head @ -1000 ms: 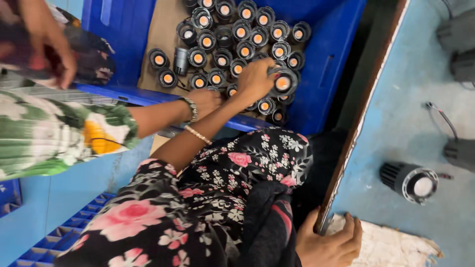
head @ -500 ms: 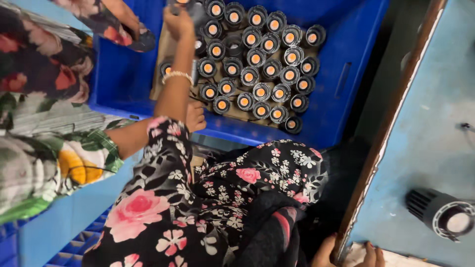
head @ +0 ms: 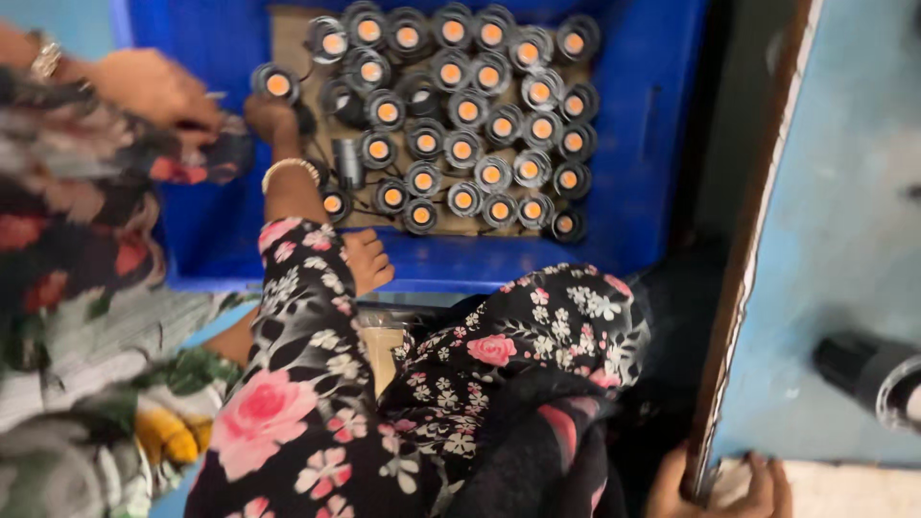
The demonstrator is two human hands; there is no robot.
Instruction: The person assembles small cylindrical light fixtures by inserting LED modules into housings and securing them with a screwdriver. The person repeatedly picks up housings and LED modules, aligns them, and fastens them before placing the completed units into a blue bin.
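Observation:
My left hand [head: 271, 117] reaches into the left part of a blue crate [head: 662, 144]. A gold bangle sits on its wrist. Its fingers curl down among several black round parts with orange centres [head: 462, 149], which lie in rows on a cardboard sheet [head: 288, 38]. One such part [head: 278, 84] lies just beyond the fingers; I cannot tell whether the hand holds anything. My right hand [head: 721, 487] is at the bottom right, gripping the wooden edge of a blue table [head: 844, 211]. My black floral sleeve [head: 297, 384] fills the lower middle.
A co-worker's hand [head: 153, 88] with a wristwatch hovers over the crate's left wall, close to my left hand. A bare foot [head: 369, 261] rests by the crate's near wall. A black cylinder [head: 868, 374] lies on the blue table at the right.
My left hand has drawn back from the far rows to the crate's left side. The co-worker's hand has come in beside it. My right hand still grips the table edge.

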